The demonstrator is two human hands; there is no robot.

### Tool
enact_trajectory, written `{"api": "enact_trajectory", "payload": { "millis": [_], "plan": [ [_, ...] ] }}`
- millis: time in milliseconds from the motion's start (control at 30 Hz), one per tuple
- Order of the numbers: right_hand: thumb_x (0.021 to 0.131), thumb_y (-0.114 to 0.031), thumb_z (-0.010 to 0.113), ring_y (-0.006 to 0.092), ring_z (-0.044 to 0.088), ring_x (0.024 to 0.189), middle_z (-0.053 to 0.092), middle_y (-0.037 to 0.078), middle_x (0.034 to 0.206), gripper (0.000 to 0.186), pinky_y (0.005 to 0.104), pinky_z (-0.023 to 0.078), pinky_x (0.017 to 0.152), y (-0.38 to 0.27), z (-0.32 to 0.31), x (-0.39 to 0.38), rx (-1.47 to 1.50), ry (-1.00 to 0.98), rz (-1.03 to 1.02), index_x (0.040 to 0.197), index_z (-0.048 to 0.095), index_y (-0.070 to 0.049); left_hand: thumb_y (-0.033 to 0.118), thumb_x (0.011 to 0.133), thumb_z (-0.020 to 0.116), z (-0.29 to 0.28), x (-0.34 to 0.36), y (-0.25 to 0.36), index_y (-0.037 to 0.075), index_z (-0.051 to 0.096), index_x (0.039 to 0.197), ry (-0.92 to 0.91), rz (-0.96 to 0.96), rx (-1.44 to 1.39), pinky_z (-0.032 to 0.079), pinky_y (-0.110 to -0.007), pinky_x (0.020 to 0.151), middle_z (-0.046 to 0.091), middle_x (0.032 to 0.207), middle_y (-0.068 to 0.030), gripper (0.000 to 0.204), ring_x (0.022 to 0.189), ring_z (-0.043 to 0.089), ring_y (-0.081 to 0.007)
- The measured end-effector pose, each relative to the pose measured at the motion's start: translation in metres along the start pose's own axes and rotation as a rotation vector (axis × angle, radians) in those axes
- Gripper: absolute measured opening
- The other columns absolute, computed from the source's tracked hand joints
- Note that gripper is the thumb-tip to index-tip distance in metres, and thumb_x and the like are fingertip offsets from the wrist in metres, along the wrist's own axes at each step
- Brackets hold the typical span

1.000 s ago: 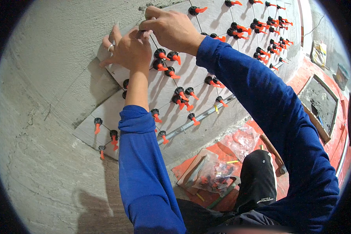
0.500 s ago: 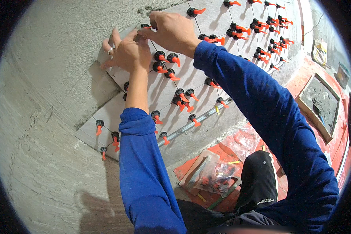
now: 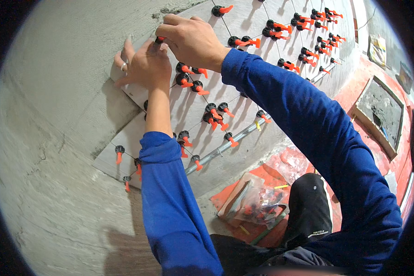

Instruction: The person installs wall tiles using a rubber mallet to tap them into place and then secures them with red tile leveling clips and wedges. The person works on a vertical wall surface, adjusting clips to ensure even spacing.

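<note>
At the upper edge of the grey wall tiles, my right hand pinches a black-and-red tile leveler; its lower end is hidden behind my left hand. My left hand, a ring on one finger, rests over the tile by the rough wall with its fingers spread. Just below the hands, a cluster of levelers sits where tile corners meet. More levelers stand along the joints, such as a pair to the right of my right wrist and a single one above it.
Bare cement wall lies to the left. A metal tube runs along the tiles' lower edge. Below, a clear plastic bag with levelers lies on red sheeting by my knee. A mortar tray sits at the right.
The view has shifted slightly. My right hand has moved a little left against my left hand, and the leveler in its fingers now stands up more plainly. My left hand stays on the tile.
</note>
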State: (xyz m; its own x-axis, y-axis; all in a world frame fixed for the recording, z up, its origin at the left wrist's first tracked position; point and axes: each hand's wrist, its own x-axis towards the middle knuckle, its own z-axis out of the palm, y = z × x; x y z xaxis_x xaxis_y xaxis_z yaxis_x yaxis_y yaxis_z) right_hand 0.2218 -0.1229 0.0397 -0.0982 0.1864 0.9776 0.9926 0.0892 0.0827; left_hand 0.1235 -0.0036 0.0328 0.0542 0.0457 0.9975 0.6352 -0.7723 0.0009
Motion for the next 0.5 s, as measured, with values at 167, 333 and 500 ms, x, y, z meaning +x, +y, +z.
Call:
{"api": "enact_trajectory", "payload": {
  "millis": [167, 333, 500],
  "plan": [
    [0.080, -0.022, 0.070, 0.0311, 0.065, 0.098, 0.062, 0.009, 0.108, 0.035, 0.0455, 0.052, 0.081, 0.008, -0.012, -0.010, 0.124, 0.023, 0.222, 0.113, 0.065, -0.013, 0.038, 0.069, 0.082, -0.008, 0.004, 0.001, 0.033, 0.076, 0.103, -0.032, -0.043, -0.045, 0.022, -0.081, 0.091, 0.044, 0.146, -0.0013, 0.035, 0.137, 0.029, -0.0358],
    [0.080, -0.019, 0.068, 0.0314, 0.066, 0.093, 0.063, 0.010, 0.104, 0.035, 0.0432, 0.054, 0.077, 0.017, -0.020, -0.018, 0.138, -0.012, 0.183, 0.115, 0.065, -0.013, 0.042, 0.063, 0.087, -0.018, 0.001, 0.000, 0.026, 0.075, 0.109, 0.001, -0.053, -0.058, 0.024, -0.078, 0.094, 0.045, 0.144, -0.0045, 0.051, 0.137, 0.032, -0.0343],
    [0.079, -0.017, 0.065, 0.0330, 0.066, 0.093, 0.064, 0.011, 0.102, 0.035, 0.0456, 0.054, 0.076, 0.012, -0.017, -0.011, 0.140, -0.049, 0.155, 0.113, 0.066, -0.012, 0.051, 0.067, 0.081, -0.017, -0.002, -0.001, 0.024, 0.075, 0.110, -0.048, -0.080, -0.042, 0.020, -0.080, 0.094, 0.043, 0.145, -0.0069, 0.051, 0.139, 0.028, -0.0362]
  ]
}}
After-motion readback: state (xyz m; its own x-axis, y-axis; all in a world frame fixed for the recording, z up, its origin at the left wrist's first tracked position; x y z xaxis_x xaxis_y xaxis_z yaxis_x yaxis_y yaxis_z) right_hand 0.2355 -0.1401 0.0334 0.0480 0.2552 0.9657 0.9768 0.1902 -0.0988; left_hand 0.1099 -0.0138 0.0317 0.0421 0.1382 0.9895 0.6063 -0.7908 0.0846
